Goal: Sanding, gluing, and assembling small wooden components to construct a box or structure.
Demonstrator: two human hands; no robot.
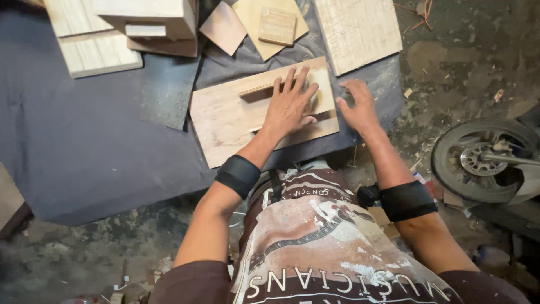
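Far to the left of both hands, a dark grey cloth (pixel 84 141) covers the floor, and a stack of pale wooden offcuts (pixel 121 28) sits on its upper edge. Nearer the left hand lies a dark grey sheet (pixel 167 90), flat on the cloth and just beside the left end of the plywood board (pixel 225 121).

The left hand (pixel 288 107) lies palm down with fingers spread across a small wooden block (pixel 261 90) that rests on the board; whether it presses or only rests there cannot be told. Something pale shows under the fingertips, too hidden to name.

Above the hands, past the board's far edge, lie thin square plywood pieces (pixel 264 25) and a larger pale panel (pixel 360 31).

The right hand (pixel 355 107) is apart from the left, fingers bent, touching the right end of the board at its corner; it grips nothing that can be seen. Both forearms wear black bands.

Well to the right of the right hand, a motorcycle wheel (pixel 484 163) stands on the dirty concrete floor (pixel 461 67).
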